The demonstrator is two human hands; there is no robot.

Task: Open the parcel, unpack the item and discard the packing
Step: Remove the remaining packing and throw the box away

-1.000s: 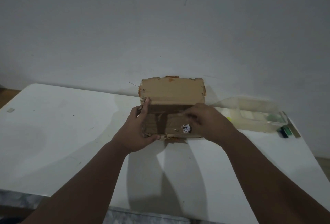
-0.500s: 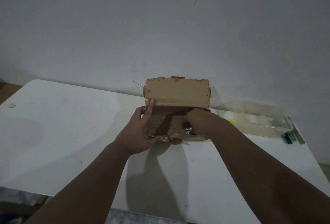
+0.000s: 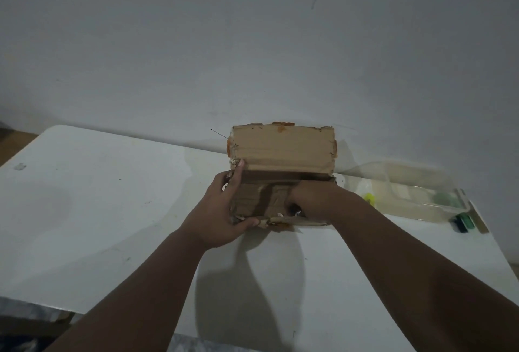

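Observation:
A brown cardboard parcel (image 3: 283,149) stands on the white table (image 3: 98,211) near the wall, its far flap raised upright. My left hand (image 3: 222,211) grips the box's left side, thumb on the near edge and forefinger up the left corner. My right hand (image 3: 317,201) reaches down into the open box on its right side; its fingers are hidden inside, so what they touch cannot be seen. Torn tape and paper scraps hang along the near edge.
A clear plastic container (image 3: 415,197) lies on the table to the right of the box, with a small yellow-green thing (image 3: 370,198) beside it. A dark green object (image 3: 463,221) sits at the table's right edge. The wall rises directly behind the box.
My right hand has moved from on top of the inner flap down into the box. The left hand has kept its grip on the left side.

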